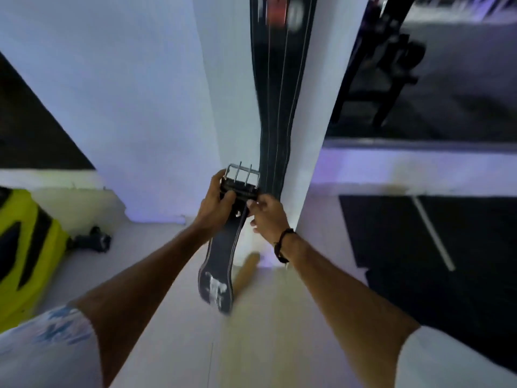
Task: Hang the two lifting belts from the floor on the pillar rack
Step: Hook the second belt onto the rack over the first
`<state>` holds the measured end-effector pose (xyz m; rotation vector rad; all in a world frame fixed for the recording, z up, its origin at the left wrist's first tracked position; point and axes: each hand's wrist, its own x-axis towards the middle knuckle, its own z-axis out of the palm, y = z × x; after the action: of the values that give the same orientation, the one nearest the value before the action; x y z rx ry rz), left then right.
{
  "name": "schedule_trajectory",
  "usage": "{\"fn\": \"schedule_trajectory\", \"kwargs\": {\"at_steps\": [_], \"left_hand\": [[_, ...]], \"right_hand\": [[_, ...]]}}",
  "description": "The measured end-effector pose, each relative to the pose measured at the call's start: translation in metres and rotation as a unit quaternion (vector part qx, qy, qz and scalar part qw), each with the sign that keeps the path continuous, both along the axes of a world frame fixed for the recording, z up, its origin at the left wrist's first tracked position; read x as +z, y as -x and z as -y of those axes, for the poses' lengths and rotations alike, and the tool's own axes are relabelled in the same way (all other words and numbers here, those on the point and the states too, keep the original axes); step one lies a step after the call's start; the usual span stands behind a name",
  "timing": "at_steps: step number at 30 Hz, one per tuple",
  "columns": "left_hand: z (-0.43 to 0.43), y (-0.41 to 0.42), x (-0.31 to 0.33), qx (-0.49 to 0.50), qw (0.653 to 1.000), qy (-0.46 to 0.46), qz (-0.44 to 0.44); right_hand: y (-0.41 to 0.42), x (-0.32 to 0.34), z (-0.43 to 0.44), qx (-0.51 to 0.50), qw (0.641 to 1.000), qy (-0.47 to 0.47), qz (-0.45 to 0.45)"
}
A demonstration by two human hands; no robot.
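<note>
A long black lifting belt (pixel 279 88) with pale stitch lines hangs flat down the face of the white pillar (pixel 223 79); its top runs out of frame, so the rack is hidden. I hold a second black belt (pixel 219 275) in front of the pillar, buckle end up. My left hand (pixel 215 203) grips it just below the silver two-prong buckle (pixel 242 173). My right hand (pixel 267 212) pinches the same belt's right edge beside the buckle. Its wide end, with a white logo, dangles down toward me.
A yellow and black machine (pixel 25 247) stands on the pale floor at the left, with a small dark dumbbell (pixel 96 239) beside it. Black mats (pixel 447 247) cover the floor at the right. A dark metal frame (pixel 383 65) stands behind the pillar's right side.
</note>
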<state>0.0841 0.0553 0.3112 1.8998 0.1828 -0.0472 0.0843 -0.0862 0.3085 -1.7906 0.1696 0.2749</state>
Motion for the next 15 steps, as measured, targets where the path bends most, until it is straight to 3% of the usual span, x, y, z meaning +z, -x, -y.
{"fn": "schedule_trajectory", "kwargs": {"at_steps": [8, 15], "left_hand": [[0.014, -0.009, 0.319, 0.006, 0.995, 0.076, 0.065], [0.033, 0.010, 0.516, -0.023, 0.975, 0.083, 0.206]], "right_hand": [[-0.009, 0.317, 0.012, 0.014, 0.986, 0.018, 0.164], [0.004, 0.524, 0.030, -0.006, 0.959, 0.056, 0.279]]}}
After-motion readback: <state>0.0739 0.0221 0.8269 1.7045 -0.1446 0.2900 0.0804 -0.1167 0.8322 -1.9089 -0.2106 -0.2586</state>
